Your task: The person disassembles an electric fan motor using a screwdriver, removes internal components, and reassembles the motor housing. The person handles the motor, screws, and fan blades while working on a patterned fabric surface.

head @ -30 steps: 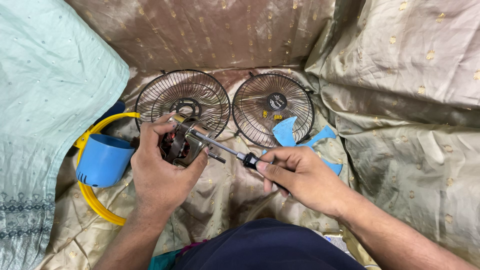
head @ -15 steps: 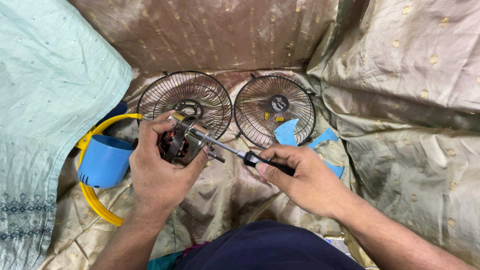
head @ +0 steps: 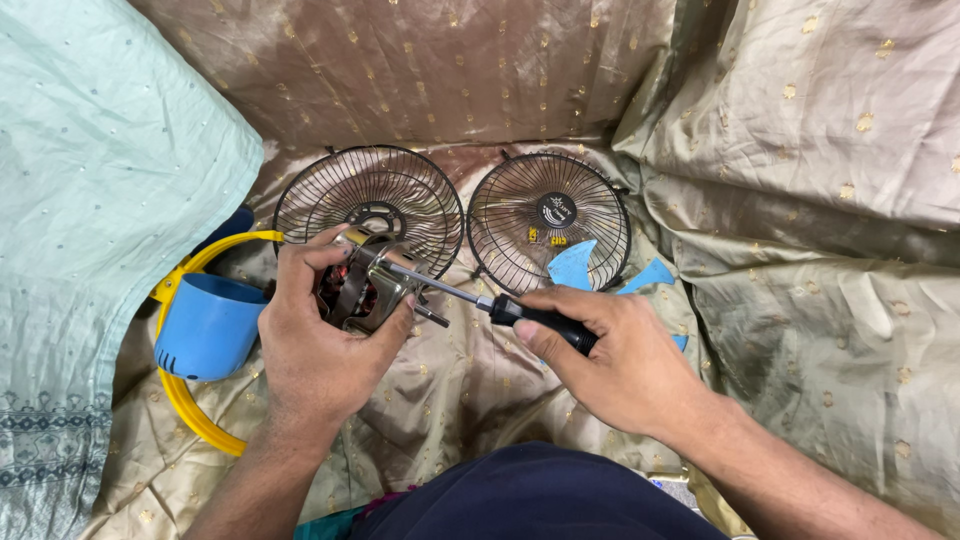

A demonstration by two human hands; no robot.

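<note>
My left hand (head: 320, 340) grips a small fan motor (head: 362, 288) with a metal frame and copper windings, held over the cloth. My right hand (head: 620, 360) holds a screwdriver (head: 500, 308) by its black handle, and the steel shaft points left with its tip against the motor's frame. Behind the hands lie two black wire fan guards, one on the left (head: 370, 205) and one on the right (head: 548, 220).
A blue plastic motor housing (head: 208, 328) and a yellow ring (head: 190, 415) rest at the left. Blue fan blades (head: 575, 268) lie under the right guard. Gold-dotted cloth (head: 800, 200) covers the surface, and a pale green fabric (head: 90, 200) lies at the left.
The hands, motor and screwdriver stay nearly in place. The screwdriver tip keeps its contact with the motor, with only a slight shift of the view.
</note>
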